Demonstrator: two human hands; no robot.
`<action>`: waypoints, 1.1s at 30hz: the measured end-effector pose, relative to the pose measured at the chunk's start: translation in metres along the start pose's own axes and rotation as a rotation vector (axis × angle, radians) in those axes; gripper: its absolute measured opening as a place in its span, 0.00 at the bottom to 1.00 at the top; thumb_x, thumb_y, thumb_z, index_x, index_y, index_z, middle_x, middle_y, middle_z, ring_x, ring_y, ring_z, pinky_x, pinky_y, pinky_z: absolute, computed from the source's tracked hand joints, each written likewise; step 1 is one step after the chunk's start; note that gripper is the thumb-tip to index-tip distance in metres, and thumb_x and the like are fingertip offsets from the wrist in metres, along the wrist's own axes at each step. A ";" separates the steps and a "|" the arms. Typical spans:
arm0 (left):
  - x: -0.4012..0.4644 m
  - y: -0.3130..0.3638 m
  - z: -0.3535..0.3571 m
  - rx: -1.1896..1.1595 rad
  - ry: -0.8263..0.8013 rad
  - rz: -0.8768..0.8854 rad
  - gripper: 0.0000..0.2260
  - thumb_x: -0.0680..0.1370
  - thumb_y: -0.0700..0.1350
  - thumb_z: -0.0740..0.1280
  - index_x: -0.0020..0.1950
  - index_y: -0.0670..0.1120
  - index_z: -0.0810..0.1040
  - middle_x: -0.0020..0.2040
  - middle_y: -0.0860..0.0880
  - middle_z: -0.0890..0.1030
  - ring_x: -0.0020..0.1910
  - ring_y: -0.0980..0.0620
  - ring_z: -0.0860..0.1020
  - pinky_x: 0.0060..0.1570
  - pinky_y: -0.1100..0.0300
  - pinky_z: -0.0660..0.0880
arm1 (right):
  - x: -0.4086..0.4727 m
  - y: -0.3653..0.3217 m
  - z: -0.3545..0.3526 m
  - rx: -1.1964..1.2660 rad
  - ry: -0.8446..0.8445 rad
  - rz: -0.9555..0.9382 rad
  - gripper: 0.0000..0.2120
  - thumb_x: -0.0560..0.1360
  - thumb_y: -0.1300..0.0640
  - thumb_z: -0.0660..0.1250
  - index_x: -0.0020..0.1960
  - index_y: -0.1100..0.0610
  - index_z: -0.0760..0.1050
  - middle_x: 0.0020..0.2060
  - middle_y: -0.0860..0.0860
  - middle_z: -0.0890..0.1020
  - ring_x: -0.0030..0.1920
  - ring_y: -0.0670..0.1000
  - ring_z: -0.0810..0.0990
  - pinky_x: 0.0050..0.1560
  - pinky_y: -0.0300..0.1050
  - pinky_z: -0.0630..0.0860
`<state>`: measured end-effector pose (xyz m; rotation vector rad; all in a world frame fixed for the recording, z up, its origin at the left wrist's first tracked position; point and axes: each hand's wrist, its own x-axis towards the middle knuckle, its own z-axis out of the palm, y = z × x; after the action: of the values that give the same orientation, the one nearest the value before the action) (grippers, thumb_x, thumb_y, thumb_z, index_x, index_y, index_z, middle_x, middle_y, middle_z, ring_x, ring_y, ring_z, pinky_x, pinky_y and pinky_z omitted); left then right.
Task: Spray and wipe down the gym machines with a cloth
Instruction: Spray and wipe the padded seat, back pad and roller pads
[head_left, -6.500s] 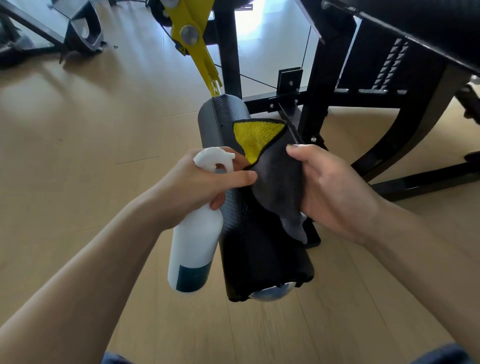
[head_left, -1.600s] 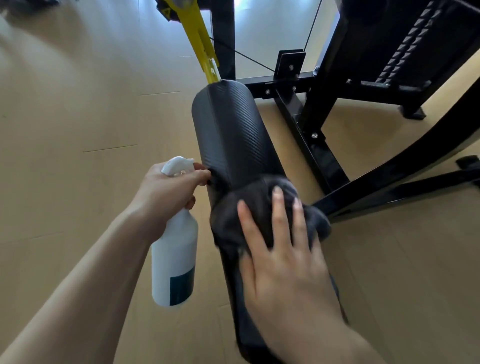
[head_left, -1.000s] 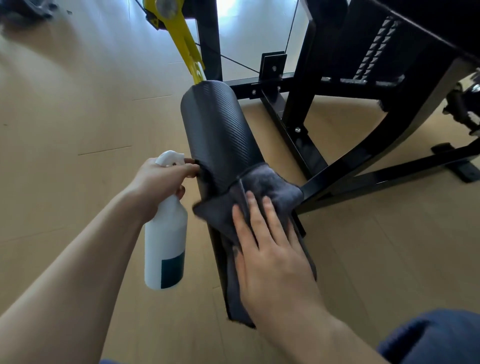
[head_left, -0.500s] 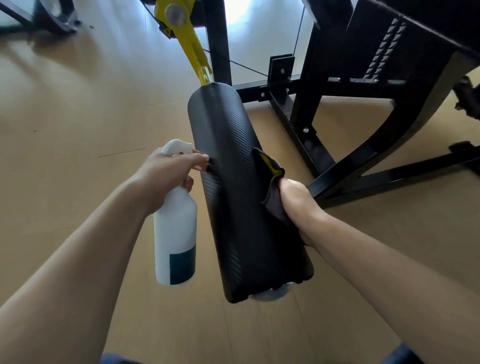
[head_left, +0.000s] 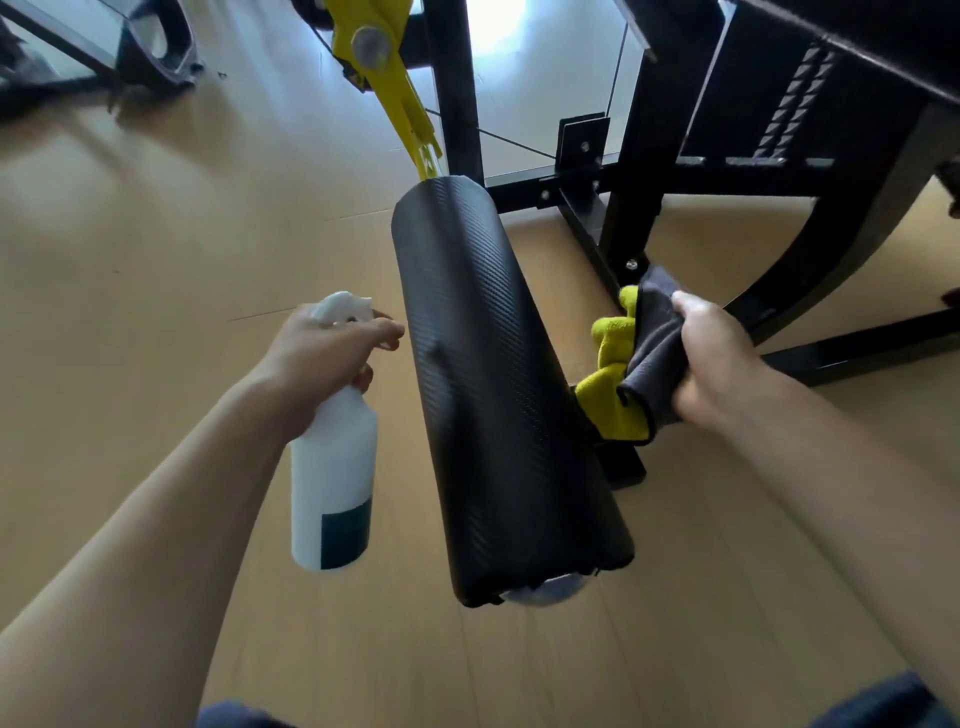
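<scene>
A long black textured roller pad (head_left: 493, 374) runs down the middle of the view, hung from a yellow lever arm (head_left: 395, 83). My left hand (head_left: 322, 358) grips the neck of a white spray bottle (head_left: 332, 467) with a dark label, just left of the pad; its fingertips almost touch the pad's side. My right hand (head_left: 711, 358) is shut on a bunched grey and yellow cloth (head_left: 628, 374), held to the right of the pad. Whether the cloth touches the pad I cannot tell.
The machine's black steel frame (head_left: 649, 171) with thin cables stands behind the pad and spreads right, with curved legs and a floor bar (head_left: 857, 343). A stepped black plate (head_left: 795, 104) sits at upper right. Another machine's foot (head_left: 150, 47) is at top left. Light wooden floor (head_left: 156, 234) lies around.
My right hand has pulled the cloth off the pad's right side and out to the right, showing more yellow. The left hand with the bottle has stayed beside the pad.
</scene>
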<state>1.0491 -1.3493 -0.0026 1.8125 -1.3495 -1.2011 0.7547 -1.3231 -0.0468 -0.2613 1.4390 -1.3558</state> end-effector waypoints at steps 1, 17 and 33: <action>-0.002 0.003 0.002 0.005 -0.026 0.014 0.12 0.78 0.50 0.74 0.54 0.42 0.84 0.44 0.40 0.81 0.30 0.50 0.74 0.31 0.59 0.73 | 0.003 0.002 -0.001 0.003 -0.009 0.008 0.23 0.84 0.44 0.56 0.71 0.56 0.75 0.62 0.52 0.80 0.59 0.50 0.80 0.67 0.48 0.74; -0.007 -0.011 0.003 0.147 -0.183 -0.033 0.15 0.74 0.55 0.77 0.51 0.44 0.84 0.43 0.37 0.80 0.34 0.47 0.75 0.38 0.52 0.74 | -0.016 0.005 0.006 -0.197 -0.161 0.060 0.23 0.83 0.44 0.59 0.68 0.60 0.74 0.56 0.56 0.82 0.59 0.55 0.80 0.68 0.56 0.73; -0.018 0.001 0.002 0.244 -0.230 0.147 0.19 0.73 0.59 0.77 0.42 0.43 0.81 0.36 0.43 0.81 0.32 0.50 0.75 0.36 0.54 0.75 | -0.045 0.007 0.013 -0.326 -0.339 -0.047 0.17 0.83 0.47 0.60 0.66 0.56 0.74 0.48 0.51 0.82 0.48 0.52 0.82 0.53 0.50 0.79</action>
<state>1.0448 -1.3327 0.0034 1.7379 -1.7955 -1.2392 0.7862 -1.2942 -0.0252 -0.7072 1.3631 -1.0474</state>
